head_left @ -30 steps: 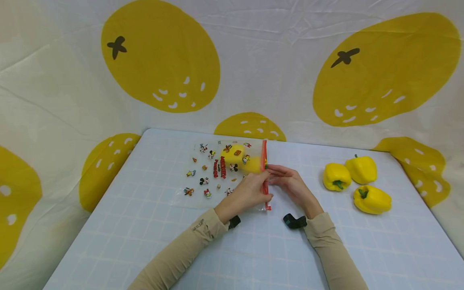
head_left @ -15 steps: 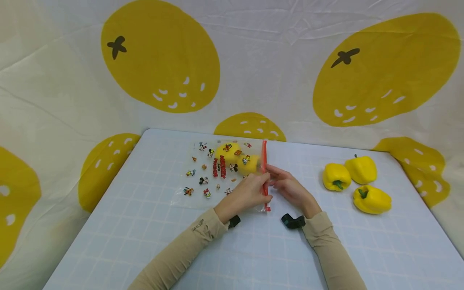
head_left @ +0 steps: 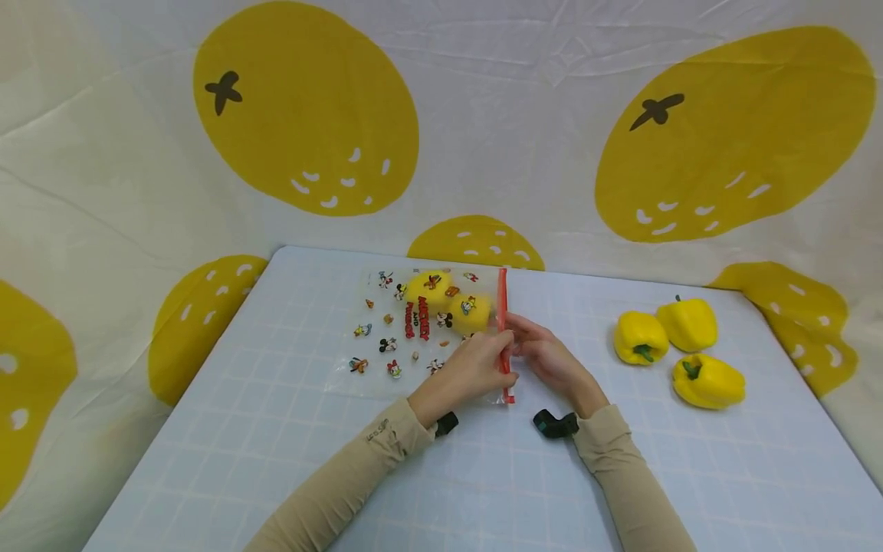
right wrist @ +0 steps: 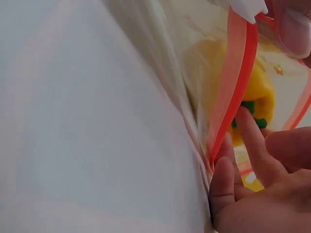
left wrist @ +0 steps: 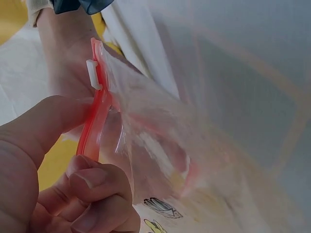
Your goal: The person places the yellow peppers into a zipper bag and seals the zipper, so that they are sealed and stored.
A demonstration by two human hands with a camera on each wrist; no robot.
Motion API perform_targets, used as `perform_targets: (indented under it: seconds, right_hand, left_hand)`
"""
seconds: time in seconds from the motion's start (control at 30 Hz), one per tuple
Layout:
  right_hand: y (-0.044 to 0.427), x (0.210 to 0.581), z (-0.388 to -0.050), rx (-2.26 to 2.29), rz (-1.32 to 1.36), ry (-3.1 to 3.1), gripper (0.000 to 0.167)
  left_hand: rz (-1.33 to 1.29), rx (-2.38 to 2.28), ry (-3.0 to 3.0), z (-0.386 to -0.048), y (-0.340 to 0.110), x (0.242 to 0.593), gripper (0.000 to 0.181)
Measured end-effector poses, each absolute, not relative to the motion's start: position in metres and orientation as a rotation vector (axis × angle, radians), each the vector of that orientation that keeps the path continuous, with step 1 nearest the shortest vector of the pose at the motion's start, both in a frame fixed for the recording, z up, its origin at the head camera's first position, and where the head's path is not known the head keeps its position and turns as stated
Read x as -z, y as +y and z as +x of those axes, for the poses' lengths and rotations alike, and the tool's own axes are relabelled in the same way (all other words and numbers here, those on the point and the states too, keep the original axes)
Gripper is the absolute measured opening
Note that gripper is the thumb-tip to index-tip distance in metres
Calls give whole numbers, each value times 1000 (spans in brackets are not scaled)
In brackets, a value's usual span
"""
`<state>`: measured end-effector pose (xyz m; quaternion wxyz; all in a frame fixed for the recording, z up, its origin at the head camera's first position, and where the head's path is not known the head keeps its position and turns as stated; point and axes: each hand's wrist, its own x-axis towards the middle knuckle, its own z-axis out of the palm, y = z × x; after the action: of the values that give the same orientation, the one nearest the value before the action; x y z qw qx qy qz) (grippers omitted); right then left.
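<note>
Slid two yellow peppers point(head_left: 472, 316) slightly deeper into the clear bag point(head_left: 414, 376) since a second ago; pinching its red edge point(left wrist: 93, 128) between left hand point(head_left: 469, 368) fingers, touching one pepper's green stem point(right wrist: 263, 123) at the mouth with outstretched right hand point(head_left: 555, 364) fingers.

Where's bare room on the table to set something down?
Bare table shows left of the bag, between the two sleeves, and nearer than the loose peppers. Crowded: the bag's red edge, at the left hand and right hand.
</note>
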<state>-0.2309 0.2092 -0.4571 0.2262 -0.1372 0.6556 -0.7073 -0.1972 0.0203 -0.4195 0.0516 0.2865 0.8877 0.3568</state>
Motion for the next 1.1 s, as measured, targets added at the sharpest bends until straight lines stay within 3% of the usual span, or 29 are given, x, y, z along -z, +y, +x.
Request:
perform_targets:
  seconds: [0.17, 0.27, 0.5, 0.63, 0.77, 0.87, 1.0, 1.1]
  right_hand:
    - [220, 449, -232, 1955, -389, 1945, 50]
    - [230, 439, -232, 1872, -371, 2091, 42]
    - [265, 401, -219, 1596, -238, 2624, 35]
    - [286, 387, -212, 1427, -25, 2949, 35]
    - [304, 383, -208, 1395, 304, 3044, 44]
    - [315, 387, -207, 1290, 485, 3024, 62]
    - [326, 400, -208, 1101, 570, 2946, 92]
    - [330, 411, -208, 1076, 584, 2889, 105]
  left_hand:
    - [828, -1070, 2686, -197, 23, 420, 38]
    - [804, -1057, 2687, -197, 22, 420, 30]
    - [818, -1064, 2681, -197, 23, 418, 30]
    - [826, -1071, 2695, -196, 23, 420, 31]
    - [828, -1087, 2707, -196, 23, 420, 32]
    - [830, -1087, 2715, -196, 23, 420, 33]
    - [821, -1091, 2706, -197, 23, 421, 32]
    - [820, -1093, 2699, -197, 22, 421, 32]
